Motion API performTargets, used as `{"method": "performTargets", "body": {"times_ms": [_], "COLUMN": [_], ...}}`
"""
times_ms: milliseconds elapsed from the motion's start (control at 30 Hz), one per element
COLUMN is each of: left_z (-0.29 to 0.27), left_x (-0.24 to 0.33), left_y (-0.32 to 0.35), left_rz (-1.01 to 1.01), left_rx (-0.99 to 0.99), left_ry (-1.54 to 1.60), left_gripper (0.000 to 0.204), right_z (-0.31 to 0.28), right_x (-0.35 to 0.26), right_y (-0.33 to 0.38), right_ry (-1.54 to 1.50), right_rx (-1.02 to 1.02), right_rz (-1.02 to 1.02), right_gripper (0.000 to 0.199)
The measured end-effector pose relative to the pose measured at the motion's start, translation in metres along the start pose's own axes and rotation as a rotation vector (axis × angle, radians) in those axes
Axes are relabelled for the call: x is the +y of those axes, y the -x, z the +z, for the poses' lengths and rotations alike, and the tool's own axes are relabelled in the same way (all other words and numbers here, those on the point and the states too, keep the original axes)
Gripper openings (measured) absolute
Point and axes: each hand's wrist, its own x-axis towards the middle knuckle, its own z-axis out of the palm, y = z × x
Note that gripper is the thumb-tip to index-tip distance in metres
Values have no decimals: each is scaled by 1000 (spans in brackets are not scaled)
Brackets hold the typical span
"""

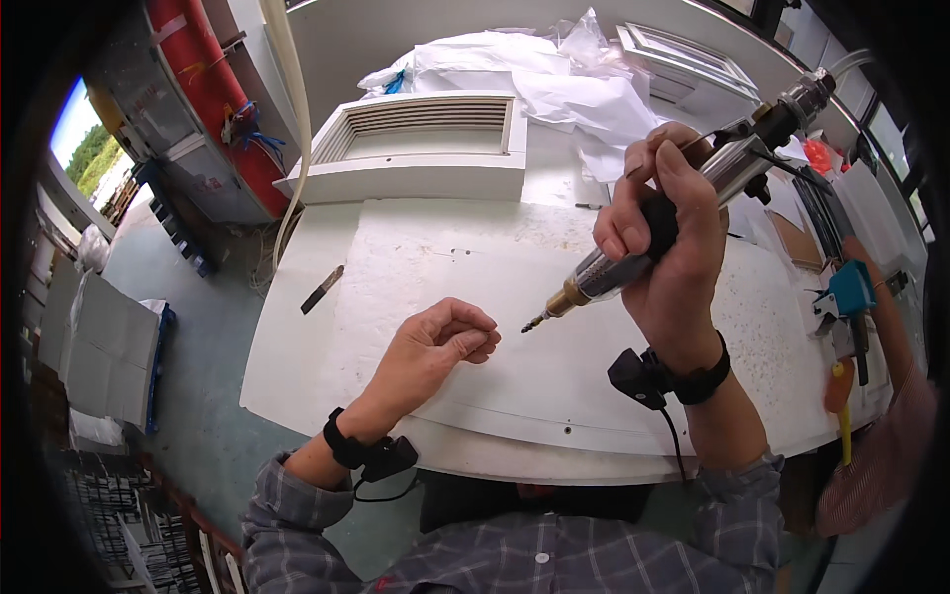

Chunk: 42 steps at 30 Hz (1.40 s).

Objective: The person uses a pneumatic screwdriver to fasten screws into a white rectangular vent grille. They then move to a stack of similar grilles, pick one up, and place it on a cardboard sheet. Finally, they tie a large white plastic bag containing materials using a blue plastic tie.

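Note:
My right hand (pixel 668 233) is wrapped round a pneumatic screwdriver (pixel 599 272), which slants down to the left. Its dark bit points at the white panel beneath, a little above the surface. To the left of the bit and apart from it, my left hand (pixel 430 351) has its fingertips pinched together; whatever they may hold is too small or hidden to make out. Below both hands lies the flat white panel (pixel 475 391), with a small dark hole near its front edge.
A white louvred frame (pixel 435 168) stands at the back. A dark-handled knife (pixel 322 290) lies at the left. Crumpled white sheeting (pixel 475 54) is heaped behind. At the right are a blue tape dispenser (pixel 846 289), a yellow-handled tool (pixel 841 396) and another person's arm (pixel 886 317).

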Motion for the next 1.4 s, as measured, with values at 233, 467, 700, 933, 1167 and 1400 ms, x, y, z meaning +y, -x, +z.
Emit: {"method": "performTargets", "body": {"times_ms": [233,467,700,933,1167,1400], "left_z": [-13,-21,-20,-23,-45,-68], "left_x": [-6,-6,-2,-8,7,3], "left_y": [4,7,9,8,-21,-64], "left_rz": [-15,-44,-59,-79,114,166], "left_rx": [72,59,43,14,157,125], "left_ry": [91,188,231,307,-186,-557], "left_gripper": [20,26,28,23,18,22], "right_z": [29,34,38,41,58,55], "right_x": [31,40,46,49,78,137], "right_y": [-6,-10,-8,-10,-37,-63], "right_ry": [-63,-61,-90,-100,77,254], "right_rx": [-19,-37,-42,-95,-187,-265], "right_rz": [35,31,38,41,-20,-41], "right_gripper": [16,15,15,14,15,11]}}
